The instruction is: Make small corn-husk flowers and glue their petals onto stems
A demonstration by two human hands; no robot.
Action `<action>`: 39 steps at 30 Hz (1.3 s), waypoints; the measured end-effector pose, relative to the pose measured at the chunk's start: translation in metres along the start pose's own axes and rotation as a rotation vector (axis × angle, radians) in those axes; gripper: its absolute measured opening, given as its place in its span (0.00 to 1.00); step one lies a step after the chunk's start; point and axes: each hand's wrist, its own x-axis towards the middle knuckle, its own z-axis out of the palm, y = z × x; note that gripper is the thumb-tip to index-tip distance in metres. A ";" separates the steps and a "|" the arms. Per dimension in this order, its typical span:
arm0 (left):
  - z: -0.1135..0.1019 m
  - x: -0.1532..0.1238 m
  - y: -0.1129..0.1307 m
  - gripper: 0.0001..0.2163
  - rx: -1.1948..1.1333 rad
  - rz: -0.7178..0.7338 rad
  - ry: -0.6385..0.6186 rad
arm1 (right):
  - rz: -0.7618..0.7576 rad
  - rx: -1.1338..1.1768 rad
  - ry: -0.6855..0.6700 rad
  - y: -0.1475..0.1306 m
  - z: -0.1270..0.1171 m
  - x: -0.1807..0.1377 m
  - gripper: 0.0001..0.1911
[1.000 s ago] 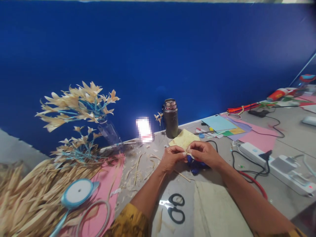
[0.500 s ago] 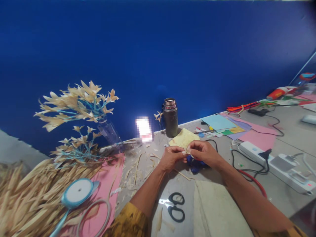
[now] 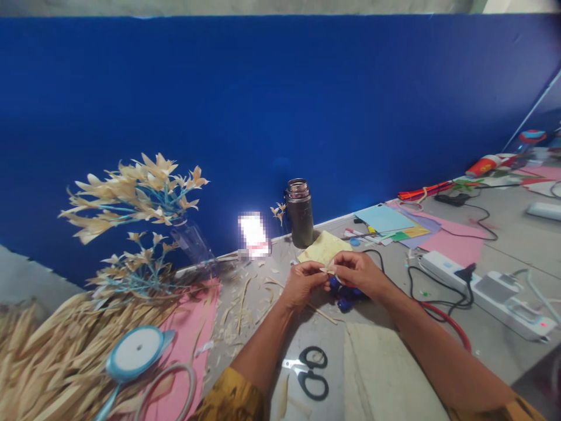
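Note:
My left hand (image 3: 305,282) and my right hand (image 3: 360,272) meet above the table, thumbs and fingertips pinched together. Between them is a small pale piece of dried husk (image 3: 326,269), mostly covered by the fingers. Just under the hands lies a shiny dark blue object (image 3: 345,304), partly hidden, its kind unclear. Behind them rests a yellow paper sheet (image 3: 322,248). Scissors with black handles (image 3: 314,374) lie between my forearms, beside a pale folded cloth or sheet (image 3: 385,371).
A dark open flask (image 3: 300,215) stands by the blue wall. Left are husk flowers (image 3: 144,187) in a clear bottle (image 3: 193,242), a husk pile (image 3: 52,356) and a blue-white tape roll (image 3: 135,351). Right are coloured papers (image 3: 390,217), cables and a power strip (image 3: 495,298). Husk scraps litter the table.
My head view has tilted slightly up, showing more above the blue wall. Both hands stay together on the husk piece, fingers shifted only slightly.

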 end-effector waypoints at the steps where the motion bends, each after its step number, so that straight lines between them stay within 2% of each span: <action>1: 0.000 0.000 0.000 0.17 -0.016 0.000 0.001 | -0.001 0.008 0.003 0.000 0.000 0.000 0.16; 18: 0.007 0.000 -0.002 0.11 0.126 0.151 0.207 | 0.056 0.132 0.112 0.005 0.012 0.004 0.17; 26: 0.002 0.004 -0.004 0.15 0.013 0.115 0.196 | 0.049 0.116 0.096 -0.001 0.013 0.001 0.11; 34: 0.004 0.004 -0.006 0.15 -0.018 0.115 0.140 | -0.053 -0.034 0.127 -0.003 0.014 0.001 0.09; 39: 0.005 0.004 -0.007 0.16 -0.020 0.100 0.134 | -0.067 -0.054 0.129 -0.003 0.014 0.001 0.08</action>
